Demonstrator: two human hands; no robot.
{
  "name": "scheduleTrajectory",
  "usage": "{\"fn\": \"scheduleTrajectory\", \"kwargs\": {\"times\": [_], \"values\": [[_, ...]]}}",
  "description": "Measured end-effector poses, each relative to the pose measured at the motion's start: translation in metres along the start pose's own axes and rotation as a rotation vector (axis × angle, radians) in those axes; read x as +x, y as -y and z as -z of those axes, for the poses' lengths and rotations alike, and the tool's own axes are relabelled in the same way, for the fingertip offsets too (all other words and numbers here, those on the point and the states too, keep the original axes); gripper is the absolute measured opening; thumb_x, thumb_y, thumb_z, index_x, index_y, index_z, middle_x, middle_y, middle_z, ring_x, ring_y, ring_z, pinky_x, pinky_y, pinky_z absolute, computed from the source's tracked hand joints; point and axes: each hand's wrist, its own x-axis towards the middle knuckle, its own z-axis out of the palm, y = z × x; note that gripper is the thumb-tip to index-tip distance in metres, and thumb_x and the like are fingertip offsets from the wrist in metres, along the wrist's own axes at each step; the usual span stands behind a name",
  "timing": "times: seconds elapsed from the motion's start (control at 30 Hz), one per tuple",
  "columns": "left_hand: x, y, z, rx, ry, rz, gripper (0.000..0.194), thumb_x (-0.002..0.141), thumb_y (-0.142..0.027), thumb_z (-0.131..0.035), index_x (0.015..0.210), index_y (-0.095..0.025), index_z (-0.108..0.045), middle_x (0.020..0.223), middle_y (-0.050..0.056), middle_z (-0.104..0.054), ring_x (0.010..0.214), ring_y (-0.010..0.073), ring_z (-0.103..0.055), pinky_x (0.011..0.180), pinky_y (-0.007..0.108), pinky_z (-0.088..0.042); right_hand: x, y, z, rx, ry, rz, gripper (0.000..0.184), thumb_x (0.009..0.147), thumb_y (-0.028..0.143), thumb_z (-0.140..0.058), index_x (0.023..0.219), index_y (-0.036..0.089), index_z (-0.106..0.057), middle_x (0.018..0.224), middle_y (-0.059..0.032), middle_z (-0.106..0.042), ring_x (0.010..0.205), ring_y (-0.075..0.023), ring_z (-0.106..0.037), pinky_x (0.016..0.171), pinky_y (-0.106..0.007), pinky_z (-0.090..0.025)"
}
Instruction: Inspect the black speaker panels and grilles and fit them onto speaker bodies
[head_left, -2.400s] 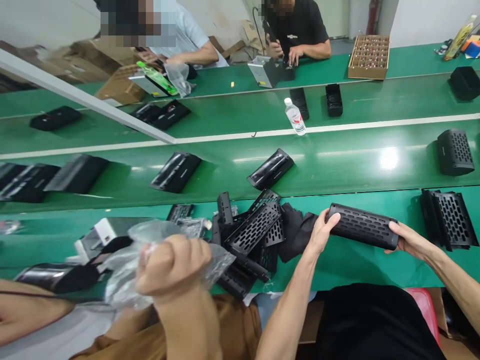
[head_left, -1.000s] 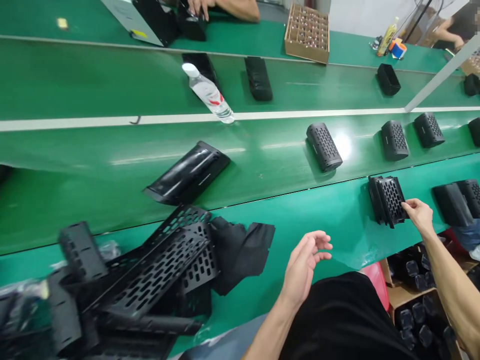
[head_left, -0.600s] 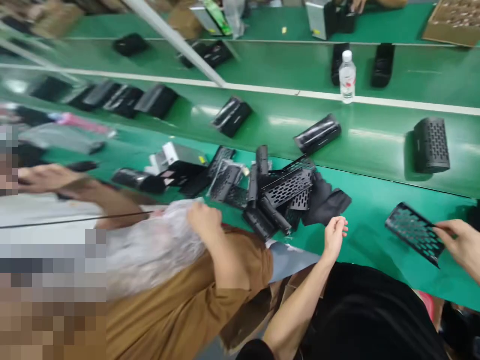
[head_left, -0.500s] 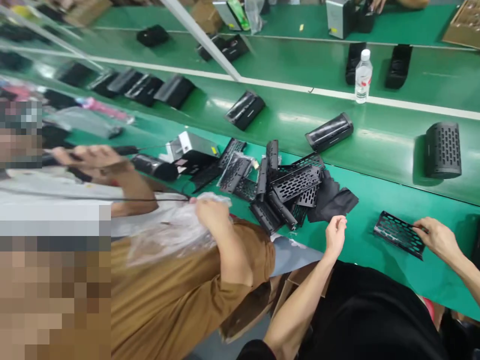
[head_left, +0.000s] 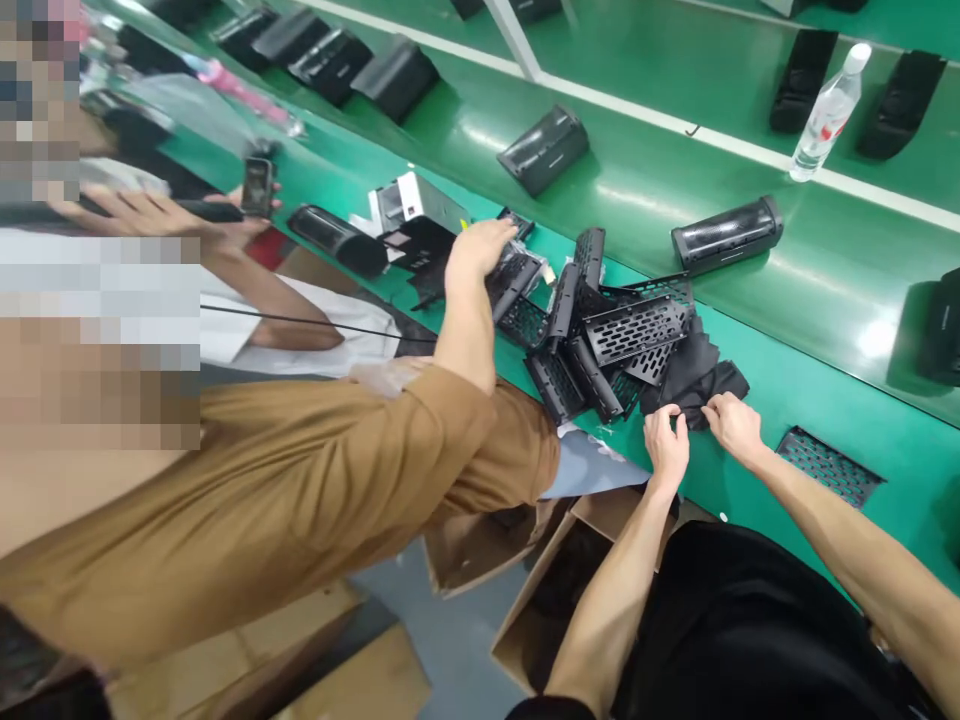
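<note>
My left hand (head_left: 666, 445) is closed in a pinch at the near edge of a heap of thin black cloth pieces (head_left: 691, 365). What lies between its fingertips is too small to make out. Close beside it, my right hand (head_left: 736, 425) pinches the cloth at its right corner. Left of the cloth lies a jumbled pile of black perforated covers (head_left: 637, 330). A single perforated cover (head_left: 829, 466) rests on the green table, to the right of my right forearm.
A co-worker in a brown top reaches a hand (head_left: 480, 245) over the pile's left end. Black speaker-like units (head_left: 727, 235) and a water bottle (head_left: 829, 115) stand on the green surface beyond. Open cardboard boxes (head_left: 517, 620) sit below the table edge.
My right hand has let go of the single perforated cover and moved left to the black cloth. The co-worker's hand has moved from a plastic bag to the pile. The view has shifted.
</note>
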Motion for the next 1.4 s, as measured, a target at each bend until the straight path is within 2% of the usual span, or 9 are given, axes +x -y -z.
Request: {"fn": "scheduleTrajectory", "kwargs": {"times": [0.17, 0.4, 0.63, 0.8, 0.9, 1.03, 1.13, 1.23, 1.4], "values": [[0.0, 0.006, -0.008, 0.092, 0.007, -0.026, 0.012, 0.097, -0.02, -0.065, 0.108, -0.021, -0.067, 0.111, 0.012, -0.074, 0.112, 0.0298, -0.06, 0.103, 0.043, -0.042, 0.002, -0.019, 0.008, -0.038, 0.066, 0.046, 0.03, 0.11, 0.035, -0.051, 0.115, 0.024, -0.078, 0.124, -0.0083, -0.077, 0.108, -0.0248, -0.072, 0.081, -0.031, -0.046], [-0.002, 0.008, -0.011, 0.224, 0.019, -0.072, 0.015, 0.095, -0.021, -0.071, 0.11, -0.025, -0.071, 0.114, 0.009, -0.073, 0.114, 0.03, -0.059, 0.097, 0.042, -0.042, 0.006, -0.029, 0.011, -0.063, 0.076, -0.012, 0.033, 0.111, 0.033, -0.047, 0.111, 0.024, -0.078, 0.118, -0.0105, -0.079, 0.105, -0.0254, -0.073, 0.083, -0.031, -0.048], [-0.002, 0.009, -0.012, 0.317, 0.032, -0.084, 0.02, 0.094, -0.024, -0.074, 0.114, -0.026, -0.074, 0.117, 0.01, -0.071, 0.117, 0.0313, -0.058, 0.098, 0.043, -0.043, -0.002, -0.017, -0.006, 0.013, 0.027, -0.036, 0.033, 0.106, 0.05, -0.057, 0.119, 0.023, -0.071, 0.121, -0.0116, -0.072, 0.097, -0.0267, -0.072, 0.081, -0.034, -0.048], [-0.001, 0.01, -0.011, 0.363, 0.062, -0.089, 0.023, 0.096, -0.028, -0.072, 0.119, -0.025, -0.073, 0.119, 0.011, -0.069, 0.118, 0.0314, -0.057, 0.099, 0.043, -0.043, 0.005, -0.022, -0.014, 0.168, -0.002, -0.053, 0.024, 0.105, 0.039, -0.059, 0.103, 0.023, -0.077, 0.114, -0.0114, -0.075, 0.101, -0.027, -0.072, 0.085, -0.034, -0.048], [0.0, 0.008, -0.009, 0.384, 0.078, -0.084, 0.024, 0.096, -0.029, -0.071, 0.12, -0.026, -0.072, 0.121, 0.011, -0.068, 0.119, 0.0319, -0.057, 0.099, 0.043, -0.043, 0.011, -0.046, -0.003, 0.314, -0.061, -0.101, 0.021, 0.103, 0.03, -0.059, 0.093, 0.023, -0.077, 0.102, -0.0089, -0.077, 0.099, -0.0264, -0.071, 0.086, -0.033, -0.047], [0.001, 0.003, -0.005, 0.416, 0.097, -0.076, 0.024, 0.096, -0.031, -0.07, 0.12, -0.027, -0.072, 0.121, 0.011, -0.068, 0.119, 0.0317, -0.058, 0.099, 0.043, -0.044, 0.021, -0.102, 0.032, 0.572, -0.187, -0.258, 0.023, 0.106, 0.031, -0.061, 0.09, 0.019, -0.073, 0.082, -0.0027, -0.071, 0.081, -0.0204, -0.068, 0.08, -0.033, -0.053], [0.004, -0.004, -0.004, 0.452, 0.108, -0.067, 0.024, 0.096, -0.028, -0.07, 0.119, -0.026, -0.072, 0.121, 0.011, -0.068, 0.119, 0.0318, -0.058, 0.099, 0.042, -0.045, 0.025, -0.15, 0.062, 0.807, -0.304, -0.414, 0.027, 0.106, 0.041, -0.066, 0.11, 0.015, -0.07, 0.098, -0.003, -0.072, 0.079, -0.0162, -0.069, 0.074, -0.033, -0.06], [0.008, -0.011, -0.002, 0.49, 0.117, -0.062, 0.024, 0.094, -0.025, -0.07, 0.117, -0.027, -0.073, 0.118, 0.011, -0.067, 0.117, 0.0322, -0.059, 0.098, 0.043, -0.045, 0.021, -0.189, 0.084, 1.033, -0.401, -0.522, 0.028, 0.107, 0.041, -0.067, 0.121, 0.017, -0.069, 0.112, -0.0064, -0.072, 0.087, -0.0168, -0.071, 0.075, -0.033, -0.063], [0.015, -0.021, 0.006, 0.553, 0.114, -0.065, 0.018, 0.091, -0.022, -0.068, 0.108, -0.024, -0.074, 0.111, 0.013, -0.066, 0.112, 0.0351, -0.061, 0.095, 0.047, -0.047, 0.002, -0.224, 0.092, 1.348, -0.514, -0.555, 0.019, 0.102, 0.033, -0.069, 0.09, 0.018, -0.065, 0.082, 0.0, -0.068, 0.072, -0.0155, -0.07, 0.069, -0.033, -0.065]]}}
